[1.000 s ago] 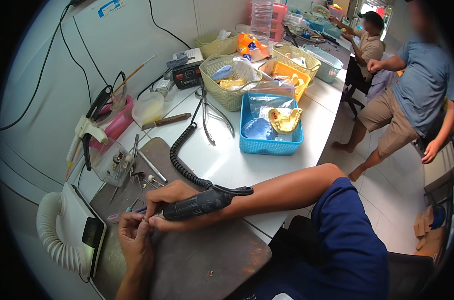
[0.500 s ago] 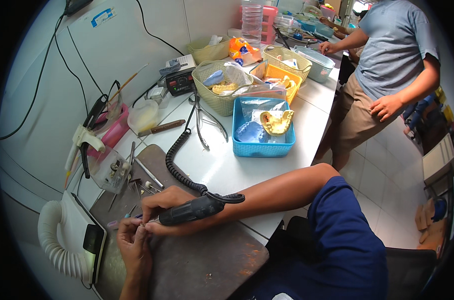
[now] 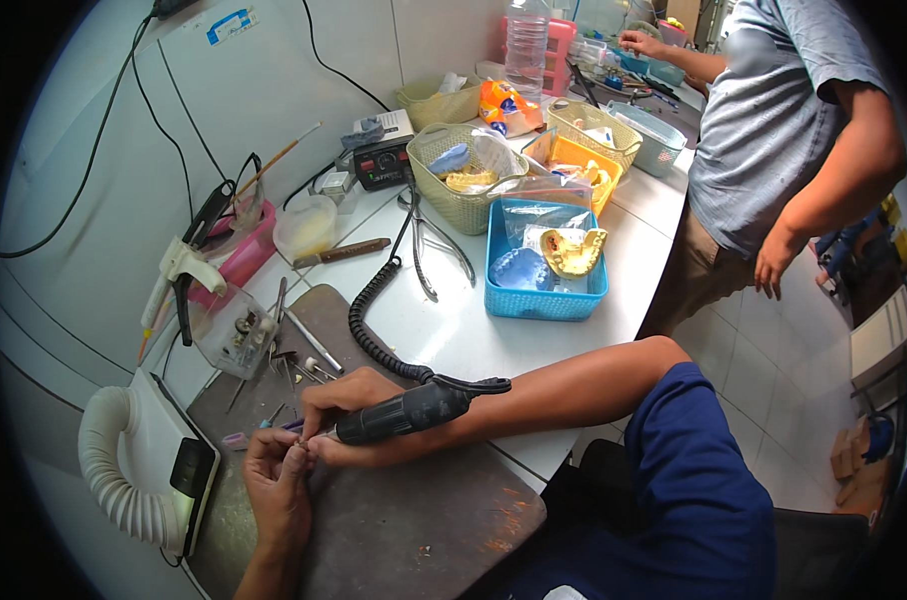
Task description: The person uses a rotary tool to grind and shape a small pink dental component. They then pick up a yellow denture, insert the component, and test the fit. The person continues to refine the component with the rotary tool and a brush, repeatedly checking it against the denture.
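Matte black, the ribbed handpiece [image 3: 406,415] lies in the grip of the right hand [image 3: 357,391], its narrow end pointing at the left hand [image 3: 282,490]. The hands are together, fingertips meeting; the left thumb and fingers pinch a small piece [image 3: 303,443], too tiny to identify, at the handpiece's tip, and whether the tip touches it I cannot tell. A worn brown board [image 3: 414,515] spreads beneath both hands. Left of the left hand, a white ribbed hose [image 3: 109,470] curves upward. Just beyond the hands, a metal rod [image 3: 314,342] lies near a clear box [image 3: 217,340], while a coiled cord [image 3: 371,345] runs away from the right hand. Farther ahead rest a brown-handled tool [image 3: 346,252] and metal pliers [image 3: 423,262]. Ahead and right of the hands, a blue basket [image 3: 549,306] holds a yellow dental cast [image 3: 574,254] and a blue mould [image 3: 520,270]; a green basket [image 3: 471,215] sits behind it. Farthest right, a person [image 3: 769,150] in grey-blue stands beside the table [image 3: 649,240].
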### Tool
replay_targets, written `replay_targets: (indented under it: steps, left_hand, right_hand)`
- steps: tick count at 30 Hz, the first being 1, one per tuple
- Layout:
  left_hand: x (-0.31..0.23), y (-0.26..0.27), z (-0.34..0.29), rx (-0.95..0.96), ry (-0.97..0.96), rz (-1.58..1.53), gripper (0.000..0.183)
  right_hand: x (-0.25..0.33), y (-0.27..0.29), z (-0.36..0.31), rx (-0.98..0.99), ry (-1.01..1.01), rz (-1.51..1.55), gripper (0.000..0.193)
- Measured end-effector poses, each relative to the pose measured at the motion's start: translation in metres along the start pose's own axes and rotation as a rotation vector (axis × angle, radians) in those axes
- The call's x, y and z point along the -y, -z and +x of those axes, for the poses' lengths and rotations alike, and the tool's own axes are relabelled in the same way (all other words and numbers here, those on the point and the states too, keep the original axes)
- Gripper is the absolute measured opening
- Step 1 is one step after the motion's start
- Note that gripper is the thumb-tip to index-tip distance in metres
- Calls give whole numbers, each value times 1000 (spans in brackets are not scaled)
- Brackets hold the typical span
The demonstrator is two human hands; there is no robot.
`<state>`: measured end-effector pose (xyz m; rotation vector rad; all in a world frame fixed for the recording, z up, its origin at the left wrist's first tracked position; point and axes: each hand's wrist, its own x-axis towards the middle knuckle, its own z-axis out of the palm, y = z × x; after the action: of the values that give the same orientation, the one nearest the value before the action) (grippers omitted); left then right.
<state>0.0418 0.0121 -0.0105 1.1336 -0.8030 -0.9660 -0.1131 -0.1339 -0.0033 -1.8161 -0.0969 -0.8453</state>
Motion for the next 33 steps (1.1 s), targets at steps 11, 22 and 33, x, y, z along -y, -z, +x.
replay_targets:
  steps: [11,22,33]
  left_hand:
    - [0,2,0,10,11,5,20]
    - [-1,0,-1,20,13,5,18]
    - [-5,-4,-1,4,46,7,16]
  right_hand:
    - [0,-1,0,-3,-3,5,21]
    - [8,2,1,11,-55,-15,21]
    - [3,2,1,9,-68,18,21]
